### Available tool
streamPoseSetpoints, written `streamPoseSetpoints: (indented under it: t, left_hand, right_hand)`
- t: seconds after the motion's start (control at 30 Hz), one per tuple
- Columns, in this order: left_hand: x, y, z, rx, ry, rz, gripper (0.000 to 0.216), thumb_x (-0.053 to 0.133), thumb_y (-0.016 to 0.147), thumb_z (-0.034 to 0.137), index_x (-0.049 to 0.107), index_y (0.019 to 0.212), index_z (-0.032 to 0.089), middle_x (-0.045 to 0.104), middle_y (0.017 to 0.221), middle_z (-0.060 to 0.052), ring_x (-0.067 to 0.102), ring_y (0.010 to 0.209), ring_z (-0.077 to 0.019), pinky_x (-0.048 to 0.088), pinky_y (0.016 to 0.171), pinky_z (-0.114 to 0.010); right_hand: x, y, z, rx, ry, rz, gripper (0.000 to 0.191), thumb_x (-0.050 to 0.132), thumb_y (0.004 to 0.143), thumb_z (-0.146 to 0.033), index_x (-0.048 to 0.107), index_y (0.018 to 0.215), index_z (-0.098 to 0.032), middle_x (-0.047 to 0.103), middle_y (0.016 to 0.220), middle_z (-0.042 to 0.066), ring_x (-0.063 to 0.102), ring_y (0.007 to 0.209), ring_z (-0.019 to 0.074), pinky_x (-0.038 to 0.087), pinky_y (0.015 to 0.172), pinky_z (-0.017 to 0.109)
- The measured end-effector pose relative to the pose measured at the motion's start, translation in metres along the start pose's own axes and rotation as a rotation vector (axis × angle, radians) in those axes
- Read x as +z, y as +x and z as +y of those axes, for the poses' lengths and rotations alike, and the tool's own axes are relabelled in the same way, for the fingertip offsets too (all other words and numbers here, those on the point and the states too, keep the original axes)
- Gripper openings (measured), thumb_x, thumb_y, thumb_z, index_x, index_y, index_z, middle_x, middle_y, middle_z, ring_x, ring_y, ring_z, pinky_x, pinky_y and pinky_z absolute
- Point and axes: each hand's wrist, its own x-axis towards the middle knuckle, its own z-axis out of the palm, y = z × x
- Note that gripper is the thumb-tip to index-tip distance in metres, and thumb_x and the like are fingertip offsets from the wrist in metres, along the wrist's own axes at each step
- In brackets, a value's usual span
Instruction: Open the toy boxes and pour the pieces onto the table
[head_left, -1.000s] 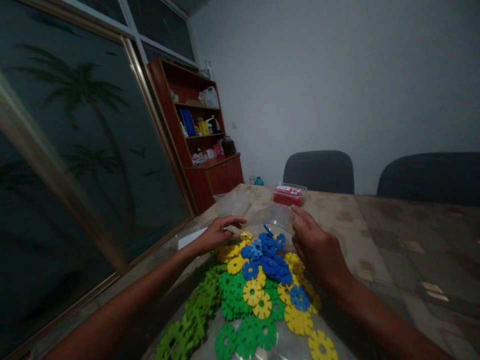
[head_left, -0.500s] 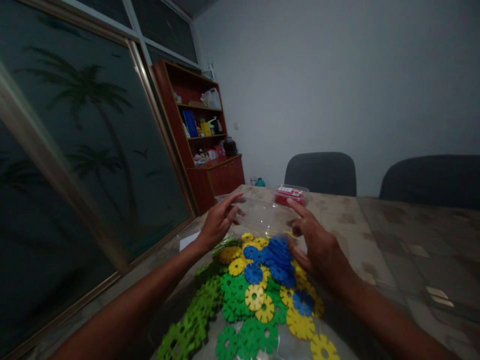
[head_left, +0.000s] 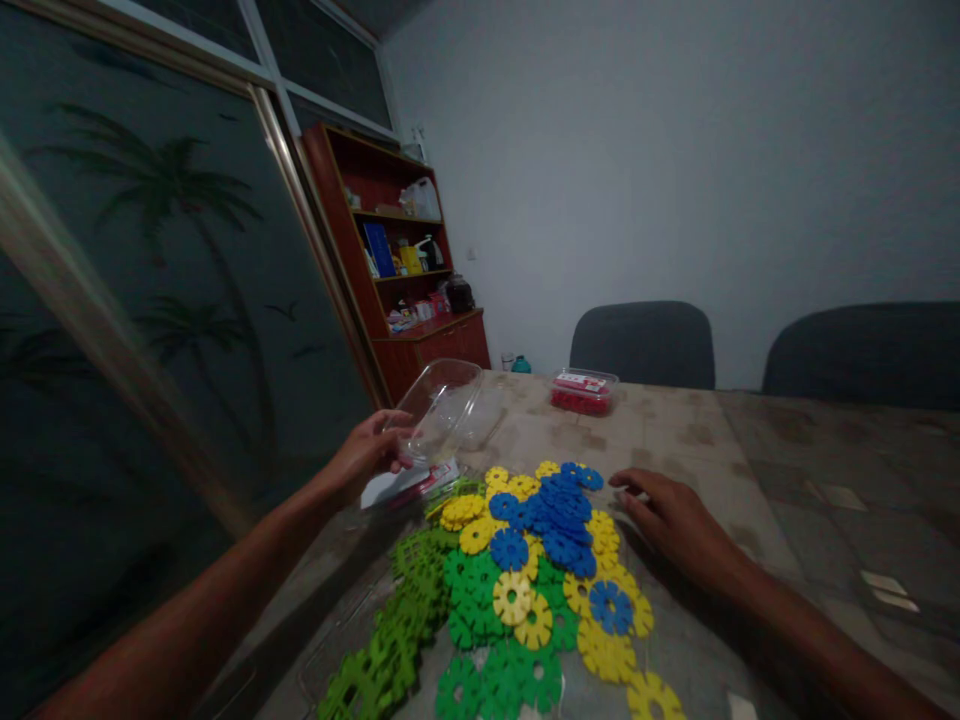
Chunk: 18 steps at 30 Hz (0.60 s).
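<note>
The left hand [head_left: 365, 455] grips a clear plastic container [head_left: 442, 408], tilted and lifted off the table [head_left: 757, 520] at the pile's far left. The right hand [head_left: 675, 520] rests flat, fingers loosely spread and holding nothing, just beside the heap of blue, yellow and green gear pieces [head_left: 525, 570] lying between the hands.

clear container [head_left: 444, 408] lifted off, blue pieces [head_left: 551, 500] uncovered

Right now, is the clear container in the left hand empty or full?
Empty: the clear container in the left hand is see-through, tilted, nothing inside.
</note>
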Motion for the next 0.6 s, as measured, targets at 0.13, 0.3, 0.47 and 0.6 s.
streamPoseSetpoints:
  t: [0.13,0.3,0.47,0.6]
  left_hand:
    - [-0.007,0.002,0.002,-0.057,0.012,0.003,0.048,0.076,0.059,0.028,0.058,0.1,0.012,0.066,0.073,-0.004,0.052,0.043,-0.0094,0.036,0.04,-0.018]
    - [-0.058,-0.007,-0.003,-0.102,0.019,0.164,0.029,0.067,0.067,0.02,0.061,0.094,0.013,0.07,0.089,-0.005,0.053,0.047,-0.0076,0.037,0.043,-0.017]
    - [-0.091,-0.001,-0.013,-0.065,-0.042,0.33,0.018,0.058,0.074,0.01,0.058,0.091,0.015,0.068,0.079,0.001,0.044,0.049,-0.0037,0.031,0.044,-0.013]
    - [-0.076,0.022,0.0,-0.001,-0.062,0.385,0.025,0.056,0.081,0.01,0.053,0.106,0.014,0.064,0.089,-0.001,0.052,0.058,-0.007,0.039,0.048,-0.016]
  right_hand:
    - [0.002,-0.004,-0.016,-0.01,0.065,-0.08,0.035,0.038,0.091,-0.036,0.065,0.102,-0.017,0.069,0.103,0.01,0.065,0.09,0.0225,0.05,0.08,0.036]
    - [0.0,-0.01,-0.006,0.032,0.104,-0.113,0.033,0.038,0.088,-0.035,0.066,0.092,-0.017,0.07,0.095,0.01,0.066,0.087,0.0252,0.05,0.078,0.039]
    - [0.004,-0.007,-0.001,0.067,0.131,-0.124,0.032,0.037,0.089,-0.035,0.064,0.089,-0.019,0.069,0.089,0.007,0.065,0.082,0.0234,0.048,0.077,0.036]
    - [0.008,-0.007,-0.002,0.079,0.15,-0.148,0.032,0.037,0.089,-0.035,0.064,0.088,-0.018,0.069,0.087,0.006,0.065,0.081,0.0224,0.047,0.076,0.034]
